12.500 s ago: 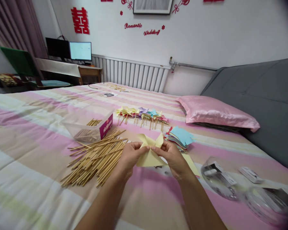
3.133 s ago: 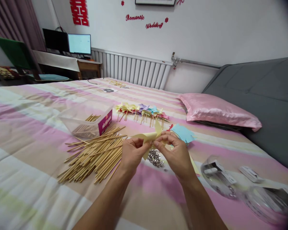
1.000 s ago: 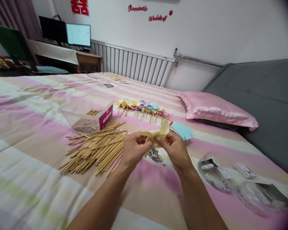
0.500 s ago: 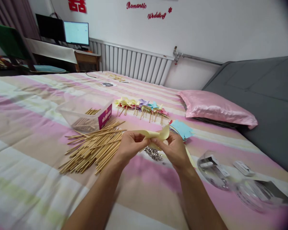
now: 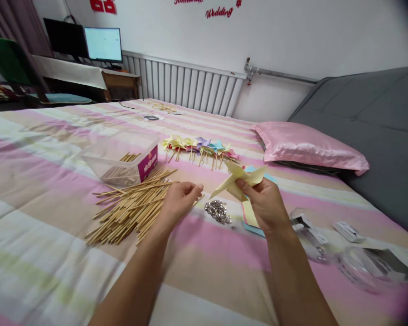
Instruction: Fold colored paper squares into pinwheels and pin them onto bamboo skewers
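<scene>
Yellow pinwheel paper (image 5: pixel 234 183), its points folded in toward the middle, sits in my right hand (image 5: pixel 268 206), held up above the bed with my thumb pressed on its centre. My left hand (image 5: pixel 181 201) is apart from it, fingers curled and thumb close to the forefinger; a thin pale sliver shows beside those fingertips, and I cannot tell whether I am gripping it. Under my arms spreads the striped bedding (image 5: pixel 204 280). To my right lie clear plastic packs (image 5: pixel 365 271) and a small white box (image 5: pixel 348 231). Below my right hand is a stack of coloured paper (image 5: pixel 250 215), yellow and pink over blue. Between my hands, on the bedding, shines a heap of small metal pieces (image 5: pixel 218 212). Loose wooden sticks (image 5: pixel 132 213) are piled just left of my left hand, and beyond them stands a clear plastic box (image 5: pixel 98 163) with more sticks inside and a purple label. Farther off rests a row of pinwheels on sticks (image 5: pixel 200 146), yellow, purple, blue and pink. A pink pillow (image 5: pixel 313 145) lies against the grey headboard (image 5: pixel 370 113), and past the bed I see a radiator (image 5: pixel 183 83) and a lit monitor (image 5: pixel 104 44).
</scene>
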Tool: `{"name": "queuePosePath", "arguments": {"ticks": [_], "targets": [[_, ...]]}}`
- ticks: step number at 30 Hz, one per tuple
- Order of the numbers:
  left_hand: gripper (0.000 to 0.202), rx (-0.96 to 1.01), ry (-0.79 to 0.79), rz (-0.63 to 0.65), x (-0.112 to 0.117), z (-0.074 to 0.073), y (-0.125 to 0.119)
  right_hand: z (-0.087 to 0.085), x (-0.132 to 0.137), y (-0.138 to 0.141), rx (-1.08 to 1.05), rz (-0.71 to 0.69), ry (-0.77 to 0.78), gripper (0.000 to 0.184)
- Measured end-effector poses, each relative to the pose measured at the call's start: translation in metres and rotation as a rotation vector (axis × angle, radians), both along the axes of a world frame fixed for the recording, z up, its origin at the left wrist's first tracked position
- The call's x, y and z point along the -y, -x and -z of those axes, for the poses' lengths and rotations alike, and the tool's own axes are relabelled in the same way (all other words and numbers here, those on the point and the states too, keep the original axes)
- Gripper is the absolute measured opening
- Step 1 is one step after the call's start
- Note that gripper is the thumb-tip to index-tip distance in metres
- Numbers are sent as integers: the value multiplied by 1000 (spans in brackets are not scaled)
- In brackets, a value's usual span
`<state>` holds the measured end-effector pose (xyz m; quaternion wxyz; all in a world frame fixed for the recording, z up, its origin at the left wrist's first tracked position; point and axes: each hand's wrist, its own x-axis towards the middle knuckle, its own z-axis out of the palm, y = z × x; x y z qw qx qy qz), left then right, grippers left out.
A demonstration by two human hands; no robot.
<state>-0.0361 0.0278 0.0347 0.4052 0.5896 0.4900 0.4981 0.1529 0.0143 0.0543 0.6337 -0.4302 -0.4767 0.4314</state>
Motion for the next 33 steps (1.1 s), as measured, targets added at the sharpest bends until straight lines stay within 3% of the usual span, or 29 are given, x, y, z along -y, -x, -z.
{"name": "queuePosePath", "arguments": {"ticks": [2,4,7,11,17,23,25,28,33], "targets": [[19,-300,-23,-107,-2,8,-2,-2,0,-5,-32,-6,0,28],[10,-597,49,-173,-3,13,-4,-3,-1,-9,-52,-32,1,29],[13,-996,236,-129,-3,14,-7,-3,-1,-10,-81,-56,7,30],[15,-1126,291,-78,-3,13,-7,-4,-1,-10,-105,-87,28,29],[15,-989,185,-49,-3,8,2,-4,-1,-11,-141,-150,44,26],[26,-78,-46,88,-2,-6,4,-6,2,-8,-119,-198,-35,30],[27,79,-73,114,1,-10,2,-8,4,-7,-132,-243,-118,27],[24,137,-109,166,6,-13,1,-10,6,-5,-181,-325,-235,26],[17,124,-167,311,13,-15,-1,-8,7,0,-247,-390,-270,24]]}}
